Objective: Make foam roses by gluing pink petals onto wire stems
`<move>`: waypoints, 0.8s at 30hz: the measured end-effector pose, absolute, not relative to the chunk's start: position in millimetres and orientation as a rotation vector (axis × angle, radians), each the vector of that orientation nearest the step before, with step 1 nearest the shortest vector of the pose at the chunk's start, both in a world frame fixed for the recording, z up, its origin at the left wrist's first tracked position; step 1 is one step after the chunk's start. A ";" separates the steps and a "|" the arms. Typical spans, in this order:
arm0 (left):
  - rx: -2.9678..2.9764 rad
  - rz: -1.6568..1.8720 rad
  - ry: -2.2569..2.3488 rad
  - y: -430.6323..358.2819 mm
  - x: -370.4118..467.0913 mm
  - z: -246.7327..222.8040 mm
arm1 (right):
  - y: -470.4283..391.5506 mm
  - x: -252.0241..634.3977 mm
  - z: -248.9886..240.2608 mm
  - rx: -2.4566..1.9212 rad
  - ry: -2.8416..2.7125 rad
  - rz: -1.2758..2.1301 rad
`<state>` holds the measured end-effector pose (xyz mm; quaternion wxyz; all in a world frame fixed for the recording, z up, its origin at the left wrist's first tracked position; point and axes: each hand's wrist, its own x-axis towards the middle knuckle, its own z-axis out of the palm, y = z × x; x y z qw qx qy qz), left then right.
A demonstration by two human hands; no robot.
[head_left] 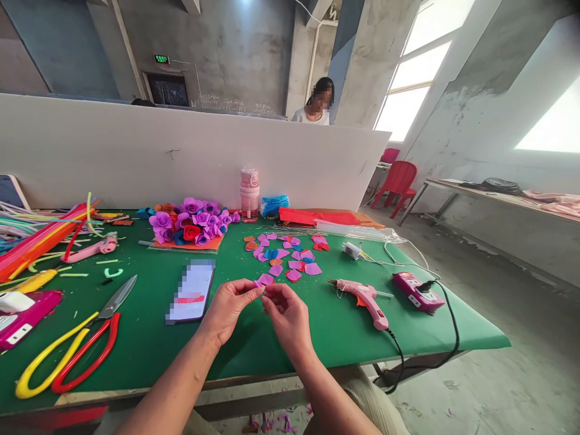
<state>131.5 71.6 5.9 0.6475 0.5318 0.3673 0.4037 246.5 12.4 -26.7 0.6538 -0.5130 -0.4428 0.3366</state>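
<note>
A bare concrete room with bright windows at right surrounds a green-covered counter (254,338), backed along its far edge by a long white panel (181,154), over which a person (317,106) shows. At the far edge stands a pink bottle (249,199), its contents too small to tell, right of a heap of purple paper roses (199,219). Near the middle of the front edge, the left hand (232,305) and right hand (290,314) pinch a small purple petal (264,280) between their fingertips.

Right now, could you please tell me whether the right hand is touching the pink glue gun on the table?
Apart: the head view shows green tabletop between the right hand and the pink glue gun.
</note>
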 end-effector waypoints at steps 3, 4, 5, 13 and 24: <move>1.203 0.953 0.825 71.3 131.5 5.5 | 13.2 245.6 -25.2 -1.152 -0.977 0.815; 1.192 0.964 0.825 71.4 131.4 5.3 | 13.5 245.3 -24.9 -1.153 -0.967 0.826; 1.182 0.972 0.825 71.5 131.3 5.2 | 13.6 245.1 -24.7 -1.156 -0.961 0.836; 1.100 0.892 0.703 74.6 126.1 6.9 | 12.0 247.3 -16.5 -1.018 -0.749 1.238; 1.284 0.802 0.838 69.7 129.7 9.9 | 12.0 248.7 -15.9 -0.929 -0.571 1.356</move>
